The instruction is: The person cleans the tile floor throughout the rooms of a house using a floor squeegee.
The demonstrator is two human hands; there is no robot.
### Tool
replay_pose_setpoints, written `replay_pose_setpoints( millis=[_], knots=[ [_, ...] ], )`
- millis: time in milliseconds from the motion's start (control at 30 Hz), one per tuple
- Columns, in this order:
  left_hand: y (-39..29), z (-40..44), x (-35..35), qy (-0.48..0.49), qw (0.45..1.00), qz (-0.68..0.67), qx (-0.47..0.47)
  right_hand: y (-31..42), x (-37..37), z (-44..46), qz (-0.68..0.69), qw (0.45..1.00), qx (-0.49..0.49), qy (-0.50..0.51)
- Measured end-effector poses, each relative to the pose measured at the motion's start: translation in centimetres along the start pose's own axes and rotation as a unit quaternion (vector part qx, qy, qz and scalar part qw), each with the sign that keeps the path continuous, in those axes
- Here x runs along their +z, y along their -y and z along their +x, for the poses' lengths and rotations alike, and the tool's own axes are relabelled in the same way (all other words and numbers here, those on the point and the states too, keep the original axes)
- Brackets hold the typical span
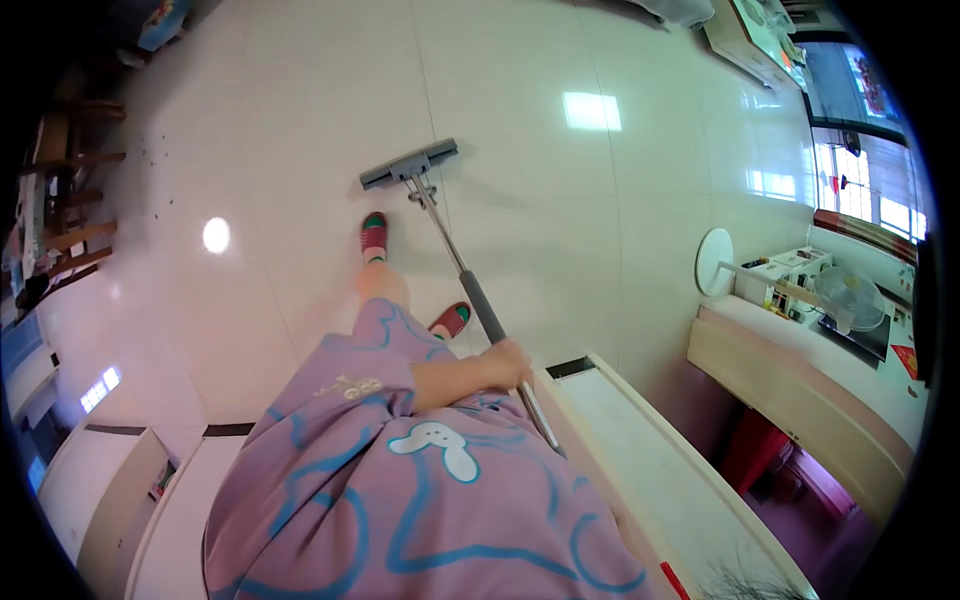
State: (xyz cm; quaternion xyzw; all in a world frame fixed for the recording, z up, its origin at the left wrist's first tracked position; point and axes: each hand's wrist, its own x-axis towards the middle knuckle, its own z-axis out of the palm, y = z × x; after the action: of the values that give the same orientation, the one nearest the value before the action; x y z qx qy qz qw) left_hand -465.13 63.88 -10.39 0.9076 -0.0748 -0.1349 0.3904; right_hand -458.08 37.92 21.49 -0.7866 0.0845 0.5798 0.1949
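Note:
My left hand (pixel 505 366) is closed around the handle of a sponge mop, just below its dark grey grip (pixel 483 305). My left forearm comes out of a purple sleeve and crosses in front of my body. The mop's grey head (pixel 409 165) lies on the tiled floor ahead of my feet. Its metal pole (pixel 447 238) slants back toward my right side, where the lower end disappears behind my clothing. My right hand does not show.
Red slippers (pixel 374 236) are on my feet on the shiny tiles (pixel 300 120). A white-topped cabinet (pixel 650 440) stands close at my right. Farther right, a counter (pixel 800 345) carries a fan (pixel 848 298). Wooden furniture (pixel 80 237) lines the left, with small dark specks (pixel 157 185) on the floor nearby.

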Motion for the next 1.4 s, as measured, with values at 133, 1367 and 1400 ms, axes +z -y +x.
replay_pose_setpoints(
  millis=[133,1367,1400],
  knots=[
    [10.9,-2.0,-3.8,-0.189,0.978,0.045,-0.077,11.4,6.2,5.9,-0.014,0.992,-0.108,0.062],
    [27.7,-9.6,-22.2,-0.293,0.921,0.039,-0.253,31.1,17.1,14.7,0.121,0.971,-0.187,0.081],
    [30.3,-9.9,-22.7,-0.34,0.897,0.054,-0.277,34.0,18.9,15.6,0.136,0.97,-0.181,0.091]
  ],
)
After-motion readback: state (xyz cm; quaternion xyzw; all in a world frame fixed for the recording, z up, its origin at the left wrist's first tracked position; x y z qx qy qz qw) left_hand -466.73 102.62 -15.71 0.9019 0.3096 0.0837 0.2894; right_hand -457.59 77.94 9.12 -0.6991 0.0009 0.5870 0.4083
